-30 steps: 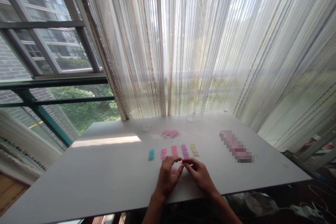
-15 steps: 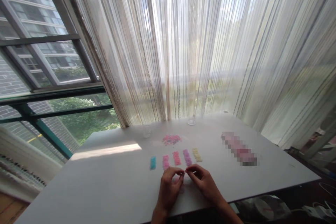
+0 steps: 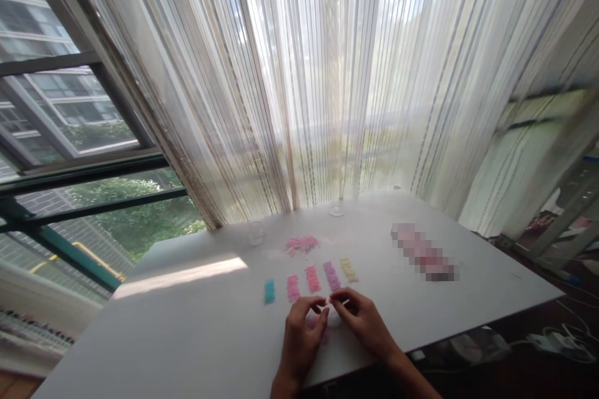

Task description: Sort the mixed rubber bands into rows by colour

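My left hand [image 3: 303, 330] and my right hand [image 3: 362, 318] meet low in the middle, fingertips almost touching. Both are closed in a pinch of thumb and forefinger; a tiny pale speck shows between them, too small to name. Pinkish pieces [image 3: 312, 322] and something whitish [image 3: 334, 318] lie beneath, partly hidden by my hands. Just beyond are short strips of small pieces side by side: teal [image 3: 269, 292], pink [image 3: 293, 288], coral pink [image 3: 312, 278], purple [image 3: 331, 275] and yellow [image 3: 349, 269]. Farther back is a loose pinkish pile [image 3: 302, 245].
All this is on a white table [image 3: 196, 324]. A clear cup [image 3: 256, 234] and a small clear dish [image 3: 336, 211] stand near its back edge. To the right lies a pixelated pinkish object [image 3: 423, 252]. Sheer striped curtains [image 3: 327, 75] hang behind; cables [image 3: 556, 340] lie below right.
The camera view has shifted slightly to the right, so the window and table sit farther left. My hands keep nearly the same pinching pose; more of the whitish thing shows beneath them.
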The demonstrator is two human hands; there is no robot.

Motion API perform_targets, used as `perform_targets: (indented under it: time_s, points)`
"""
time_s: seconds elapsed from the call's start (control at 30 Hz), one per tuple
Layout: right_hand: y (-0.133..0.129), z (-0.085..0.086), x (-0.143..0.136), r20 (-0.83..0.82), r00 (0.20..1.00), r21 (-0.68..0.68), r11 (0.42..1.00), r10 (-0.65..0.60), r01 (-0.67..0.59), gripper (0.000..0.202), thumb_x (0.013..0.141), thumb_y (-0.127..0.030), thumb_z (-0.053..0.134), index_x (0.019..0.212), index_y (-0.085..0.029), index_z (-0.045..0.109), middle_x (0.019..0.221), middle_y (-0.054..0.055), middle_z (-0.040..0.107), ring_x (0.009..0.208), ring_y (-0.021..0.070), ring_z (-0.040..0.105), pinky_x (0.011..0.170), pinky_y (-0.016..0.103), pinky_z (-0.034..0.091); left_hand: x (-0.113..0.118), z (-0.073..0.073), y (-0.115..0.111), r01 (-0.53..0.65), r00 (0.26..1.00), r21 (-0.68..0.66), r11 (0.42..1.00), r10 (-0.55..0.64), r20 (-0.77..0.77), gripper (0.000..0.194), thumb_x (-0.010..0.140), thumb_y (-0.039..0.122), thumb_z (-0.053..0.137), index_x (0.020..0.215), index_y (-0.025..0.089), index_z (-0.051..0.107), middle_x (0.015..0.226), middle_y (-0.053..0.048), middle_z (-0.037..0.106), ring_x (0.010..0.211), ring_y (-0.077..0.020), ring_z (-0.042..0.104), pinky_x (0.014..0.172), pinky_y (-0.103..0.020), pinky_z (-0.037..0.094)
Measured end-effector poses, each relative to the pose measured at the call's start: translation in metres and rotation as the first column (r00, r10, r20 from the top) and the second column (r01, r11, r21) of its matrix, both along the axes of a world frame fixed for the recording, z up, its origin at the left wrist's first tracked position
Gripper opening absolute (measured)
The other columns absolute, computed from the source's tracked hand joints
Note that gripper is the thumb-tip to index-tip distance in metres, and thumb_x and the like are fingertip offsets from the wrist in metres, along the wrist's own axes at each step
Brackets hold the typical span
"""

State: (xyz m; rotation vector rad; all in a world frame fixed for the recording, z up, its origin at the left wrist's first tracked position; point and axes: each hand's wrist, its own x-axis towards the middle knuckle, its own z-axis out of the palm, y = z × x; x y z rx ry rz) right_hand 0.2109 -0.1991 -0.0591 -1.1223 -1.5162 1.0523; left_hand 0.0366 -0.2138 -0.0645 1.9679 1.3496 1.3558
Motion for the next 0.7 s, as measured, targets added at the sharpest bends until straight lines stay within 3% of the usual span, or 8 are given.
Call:
perform_targets:
  time_s: [0.7]
  points:
    - [0.0024,-0.0023,-0.0018,0.068,0.997,0.041,0.998,0.039,-0.042,0.024,0.089,-0.04,0.064,0.095,-0.019,0.073,0.088,0.005,0.075,0.071,0.0182,0.067,0.067,0.027,0.054,-0.0017,-0.0048,0.0026,-0.011,0.999,0.002,1.0,0.011,0.031,0.016,0.094,0.036,0.064,0.093,0.023,0.073,0.086,-0.003,0.075,0.077,-0.018,0.07,0.073,-0.028,0.057]
